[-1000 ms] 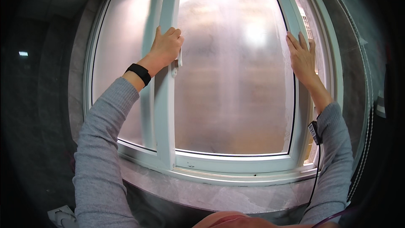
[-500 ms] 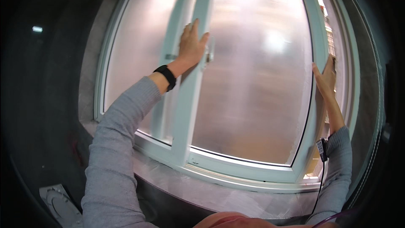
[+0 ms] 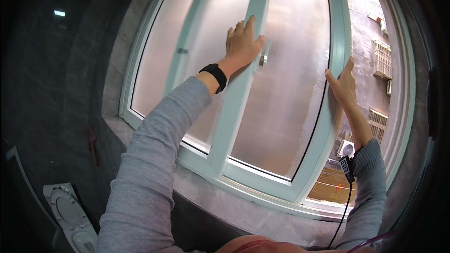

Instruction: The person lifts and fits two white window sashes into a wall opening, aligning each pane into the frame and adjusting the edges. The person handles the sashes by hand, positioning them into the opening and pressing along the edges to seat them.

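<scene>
In front of me is a sliding window with pale green frames and frosted panes. My left hand (image 3: 243, 47), with a black band at the wrist, presses on the left upright of the front window sash (image 3: 236, 112). Its fingers are stretched and apart, with the thumb near the small metal latch (image 3: 263, 60). My right hand (image 3: 344, 84) grips the sash's right upright, thumb on the inner face and fingers around the outer edge. To the right of that edge is a wide gap to the outside.
A tiled sill (image 3: 220, 201) runs under the window. A small black device (image 3: 347, 168) with a cable hangs at my right sleeve. A white toilet (image 3: 70, 211) stands at lower left, and something red (image 3: 93, 145) is on the dark wall. Outside, a building has barred windows (image 3: 382, 60).
The front sash has slid left, and the gap at its right has grown wide, showing the building outside. Both hands have stayed on the sash. My view has shifted slightly.
</scene>
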Motion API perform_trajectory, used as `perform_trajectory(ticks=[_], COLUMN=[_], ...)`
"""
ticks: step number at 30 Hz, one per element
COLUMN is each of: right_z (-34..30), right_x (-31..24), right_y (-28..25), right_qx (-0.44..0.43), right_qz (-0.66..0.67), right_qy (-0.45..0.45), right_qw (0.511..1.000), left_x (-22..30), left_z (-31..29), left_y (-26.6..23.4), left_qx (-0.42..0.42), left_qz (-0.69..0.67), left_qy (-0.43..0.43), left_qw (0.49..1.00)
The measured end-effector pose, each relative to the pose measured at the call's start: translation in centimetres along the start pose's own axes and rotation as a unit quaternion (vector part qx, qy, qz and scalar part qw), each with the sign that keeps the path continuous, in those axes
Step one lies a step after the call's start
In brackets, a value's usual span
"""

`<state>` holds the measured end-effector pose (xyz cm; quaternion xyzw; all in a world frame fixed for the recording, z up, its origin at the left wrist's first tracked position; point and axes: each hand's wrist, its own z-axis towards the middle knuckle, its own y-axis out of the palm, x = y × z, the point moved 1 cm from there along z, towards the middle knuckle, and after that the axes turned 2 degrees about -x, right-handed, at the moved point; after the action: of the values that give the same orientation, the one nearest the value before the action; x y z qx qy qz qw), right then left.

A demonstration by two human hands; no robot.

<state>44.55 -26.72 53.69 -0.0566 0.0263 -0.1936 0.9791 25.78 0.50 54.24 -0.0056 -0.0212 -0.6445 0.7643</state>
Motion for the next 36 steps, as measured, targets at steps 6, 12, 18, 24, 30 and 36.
perform_trajectory(ticks=[6,12,18,24,30,36], right_z=[-0.8,-2.1,-3.0,-3.2,-3.4,-2.4], right_x=[-0.5,6.2,11.1,11.9,12.1,10.5], right_y=[-2.8,-9.5,-14.5,-15.3,-15.3,-12.8], right_qx=[0.114,0.085,0.094,0.115,0.103,0.079], right_qz=[-0.163,-0.332,-0.428,-0.434,-0.442,-0.47], right_qy=[-0.175,-0.048,-0.118,-0.127,-0.1,-0.052], right_qw=[0.964,0.938,0.891,0.884,0.886,0.877], left_x=[0.5,0.8,-0.3,-1.7,-0.7,0.7], left_z=[0.1,0.2,0.9,0.9,0.8,1.2], left_y=[-0.8,-1.1,-0.1,-0.3,-0.8,-0.6], left_qx=[-0.043,-0.027,0.007,-0.018,0.011,-0.007], left_qz=[0.028,0.021,0.05,0.03,-0.017,0.01], left_qy=[-0.031,-0.026,0.017,0.018,0.027,-0.018], left_qw=[0.998,0.999,0.999,0.999,0.999,1.0])
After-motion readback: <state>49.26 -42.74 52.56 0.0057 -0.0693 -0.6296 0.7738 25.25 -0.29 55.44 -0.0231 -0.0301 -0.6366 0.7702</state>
